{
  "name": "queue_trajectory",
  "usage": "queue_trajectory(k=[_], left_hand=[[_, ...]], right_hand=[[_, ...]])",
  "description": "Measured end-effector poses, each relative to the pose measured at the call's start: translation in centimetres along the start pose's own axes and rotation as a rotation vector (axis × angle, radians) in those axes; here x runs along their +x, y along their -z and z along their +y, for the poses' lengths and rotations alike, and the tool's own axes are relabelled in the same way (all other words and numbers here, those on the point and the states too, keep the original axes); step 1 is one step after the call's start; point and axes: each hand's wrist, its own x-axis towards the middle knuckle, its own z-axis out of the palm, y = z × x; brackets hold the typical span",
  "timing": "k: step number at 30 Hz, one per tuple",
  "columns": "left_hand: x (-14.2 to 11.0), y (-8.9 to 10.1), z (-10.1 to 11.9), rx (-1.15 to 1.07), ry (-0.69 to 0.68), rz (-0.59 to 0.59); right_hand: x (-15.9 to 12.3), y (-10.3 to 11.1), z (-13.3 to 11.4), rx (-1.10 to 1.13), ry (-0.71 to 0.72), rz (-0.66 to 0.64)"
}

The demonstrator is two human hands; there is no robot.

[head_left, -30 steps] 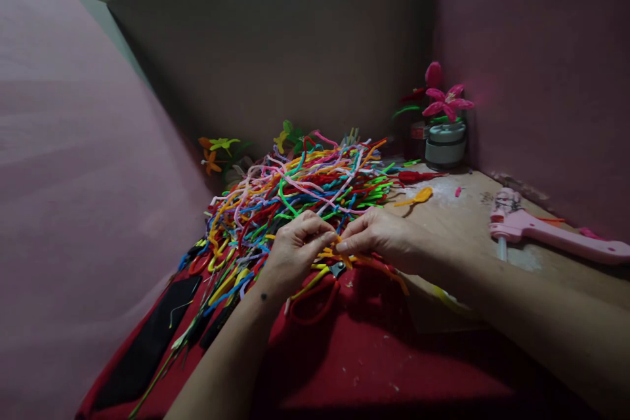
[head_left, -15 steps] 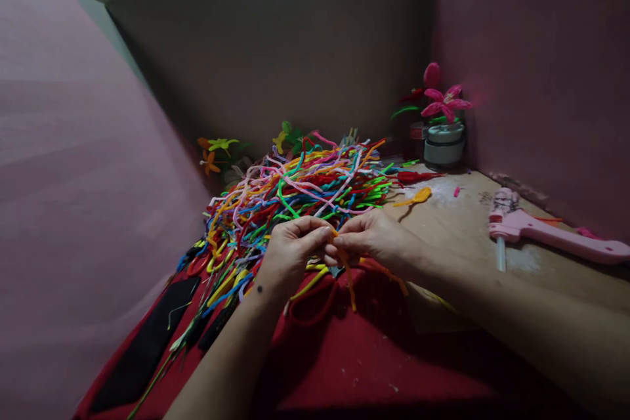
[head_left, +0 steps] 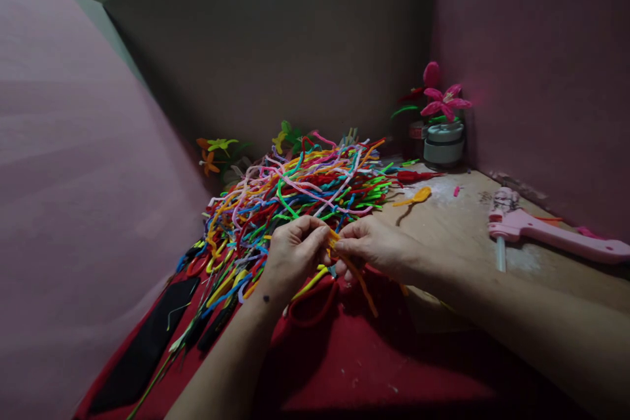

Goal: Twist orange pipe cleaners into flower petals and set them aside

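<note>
Between my two hands is an orange pipe cleaner (head_left: pixel 363 285), its free end hanging down to the right over the red cloth (head_left: pixel 374 367). My left hand (head_left: pixel 295 251) is closed, thumb and forefinger pinching it near the top. My right hand (head_left: pixel 371 243) pinches it just to the right, fingertips almost touching the left ones. The part inside my fingers is mostly hidden. Beneath the hands lie red-handled scissors (head_left: pixel 315 315), partly covered, and a yellow pipe cleaner (head_left: pixel 310 283).
A big heap of coloured pipe cleaners (head_left: pixel 305 177) rises behind my hands. To the right lie a pink glue gun (head_left: pixel 556 230) and an orange petal-shaped piece (head_left: pixel 419 195). A grey jar (head_left: pixel 443 147) stands near a pink flower (head_left: pixel 447 104). A black phone-like slab (head_left: pixel 145 344) lies left.
The hanging end of the orange pipe cleaner came down below my hands, then swung to the right. My hands stay close together, with small finger shifts.
</note>
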Motion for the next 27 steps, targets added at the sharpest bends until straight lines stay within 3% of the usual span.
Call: queue_trajectory(k=[2,7,11,16,19,22,27], left_hand=[[-0.1,0.0,-0.1,0.072,-0.042,0.003],[-0.1,0.5,-0.2,0.106,-0.086,0.045],[0.3,1.1,-0.2,-0.058,-0.024,-0.043],[0.9,1.4,-0.8,-0.429,0.14,-0.207],[1.0,1.1,-1.2,-0.491,0.212,-0.229],[0.9,0.5,-1.1,-0.426,0.21,-0.161],[0.5,0.0,-0.5,0.008,0.078,0.035]], right_hand=[[-0.2,-0.2,-0.3,-0.02,-0.042,0.019],[-0.1,-0.3,-0.3,-0.009,0.029,0.054],[0.0,-0.2,-0.1,0.032,0.064,0.031],[0.0,0.2,0.2,0.16,0.064,-0.082],[0.0,0.4,0.3,0.209,0.068,-0.136],[0.1,0.3,0.4,0.165,0.077,-0.122],[0.0,-0.4,0.4,-0.234,0.126,0.104]])
